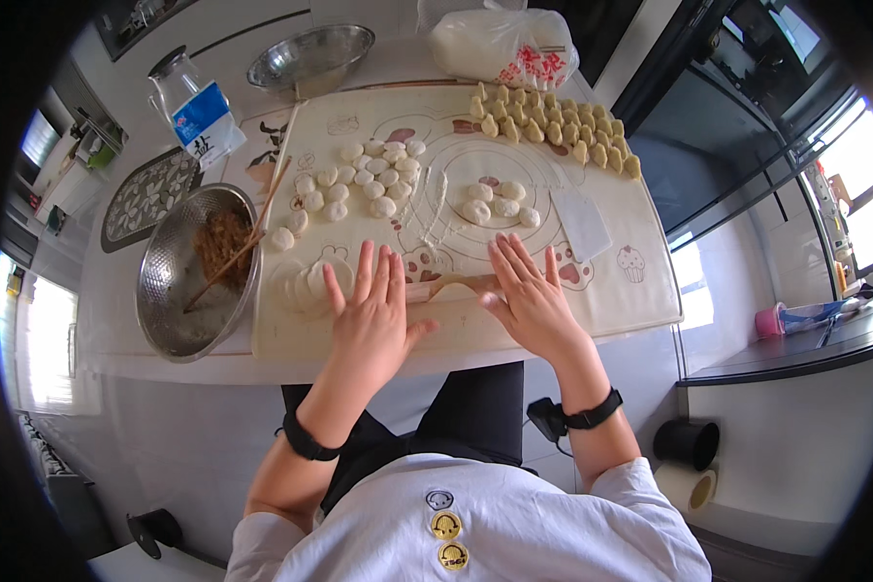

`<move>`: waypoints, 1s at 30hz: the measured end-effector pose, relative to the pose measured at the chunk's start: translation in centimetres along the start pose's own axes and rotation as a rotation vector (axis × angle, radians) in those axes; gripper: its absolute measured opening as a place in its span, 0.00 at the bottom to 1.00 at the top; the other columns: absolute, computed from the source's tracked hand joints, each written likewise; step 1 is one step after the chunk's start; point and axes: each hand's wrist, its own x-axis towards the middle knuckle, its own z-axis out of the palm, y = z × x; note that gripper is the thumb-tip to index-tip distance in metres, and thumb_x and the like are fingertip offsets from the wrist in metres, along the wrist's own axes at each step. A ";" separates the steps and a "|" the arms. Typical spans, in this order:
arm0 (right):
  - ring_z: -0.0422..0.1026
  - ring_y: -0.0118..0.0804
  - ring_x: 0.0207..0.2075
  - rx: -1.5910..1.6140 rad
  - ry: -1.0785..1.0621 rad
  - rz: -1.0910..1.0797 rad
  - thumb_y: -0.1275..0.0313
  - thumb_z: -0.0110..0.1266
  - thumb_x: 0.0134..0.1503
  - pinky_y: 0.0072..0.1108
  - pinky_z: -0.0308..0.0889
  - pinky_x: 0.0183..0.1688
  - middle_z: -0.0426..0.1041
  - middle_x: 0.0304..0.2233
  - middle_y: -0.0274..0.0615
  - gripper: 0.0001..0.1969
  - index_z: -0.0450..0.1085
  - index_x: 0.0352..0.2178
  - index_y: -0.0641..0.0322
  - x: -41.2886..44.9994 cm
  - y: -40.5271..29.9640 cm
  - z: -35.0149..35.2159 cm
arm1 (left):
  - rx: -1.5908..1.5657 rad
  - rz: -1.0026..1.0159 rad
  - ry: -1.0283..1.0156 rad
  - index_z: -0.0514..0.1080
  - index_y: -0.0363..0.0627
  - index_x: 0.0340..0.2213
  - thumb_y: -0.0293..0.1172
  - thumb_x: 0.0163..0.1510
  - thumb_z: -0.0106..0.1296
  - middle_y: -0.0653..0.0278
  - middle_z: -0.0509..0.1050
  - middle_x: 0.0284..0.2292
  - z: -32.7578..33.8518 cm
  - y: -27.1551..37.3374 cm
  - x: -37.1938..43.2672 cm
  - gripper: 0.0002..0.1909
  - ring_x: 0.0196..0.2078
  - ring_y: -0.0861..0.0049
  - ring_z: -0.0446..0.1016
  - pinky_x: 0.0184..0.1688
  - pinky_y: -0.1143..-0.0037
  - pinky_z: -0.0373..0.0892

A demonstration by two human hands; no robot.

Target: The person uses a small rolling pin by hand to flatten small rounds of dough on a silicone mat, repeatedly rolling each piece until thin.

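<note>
My left hand (371,320) lies flat with fingers spread over the left part of a rolling pin (417,292). Over the pin's right part, my right hand (531,302) is spread palm down. Between the hands, a thin dough wrapper (452,292) shows at the pin. Rolled dough wrappers (316,280) overlap to the left of my left hand. Small floured dough pieces (375,174) spread over the printed pastry mat (626,313), with several more (506,208) ahead of my right hand. A white dough scraper (580,224) lies farther right.
Rows of filled dumplings (553,124) stand at the back right. A steel bowl (164,291) on the left holds brown filling (222,247) and chopsticks (225,269). Behind are another metal bowl (313,62), a glass jug (174,80), a blue-white packet (207,127) and a plastic bag (502,47).
</note>
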 end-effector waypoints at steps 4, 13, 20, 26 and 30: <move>0.52 0.46 0.69 0.083 -0.002 -0.028 0.63 0.52 0.62 0.49 0.39 0.68 0.59 0.65 0.47 0.22 0.65 0.56 0.58 0.7 0.3 0.1 | -0.136 0.070 0.027 0.65 0.39 0.57 0.44 0.53 0.59 0.56 0.61 0.63 -0.6 1.8 1.2 0.34 0.70 0.60 0.49 0.66 0.42 0.40; 0.69 0.45 0.47 0.271 0.129 -0.121 0.82 0.61 0.44 0.32 0.67 0.47 0.68 0.43 0.41 0.17 0.75 0.38 0.60 0.6 0.2 -0.4 | -0.373 0.398 0.314 0.75 0.39 0.38 0.26 0.51 0.53 0.64 0.74 0.37 0.6 2.6 0.7 0.11 0.47 0.69 0.71 0.54 0.65 0.64; 0.70 0.46 0.46 0.249 0.113 -0.069 0.81 0.59 0.47 0.33 0.67 0.48 0.68 0.43 0.43 0.15 0.75 0.39 0.60 2.4 0.9 0.0 | -0.336 0.405 0.175 0.76 0.39 0.38 0.31 0.44 0.62 0.61 0.73 0.39 1.2 3.1 -0.8 0.17 0.44 0.64 0.70 0.51 0.64 0.66; 0.70 0.47 0.48 0.132 0.236 0.015 0.80 0.58 0.48 0.35 0.66 0.47 0.69 0.44 0.42 0.17 0.74 0.42 0.60 4.1 0.9 1.0 | -0.367 0.328 0.163 0.72 0.38 0.47 0.42 0.48 0.62 0.53 0.69 0.50 0.2 4.2 -0.3 0.28 0.55 0.59 0.67 0.55 0.62 0.65; 0.68 0.46 0.50 0.037 0.256 0.013 0.78 0.57 0.50 0.36 0.65 0.47 0.69 0.43 0.40 0.15 0.74 0.42 0.58 4.2 1.3 1.7 | -0.273 0.273 0.057 0.63 0.37 0.57 0.51 0.52 0.59 0.48 0.64 0.57 0.2 4.7 0.0 0.39 0.60 0.54 0.62 0.61 0.57 0.61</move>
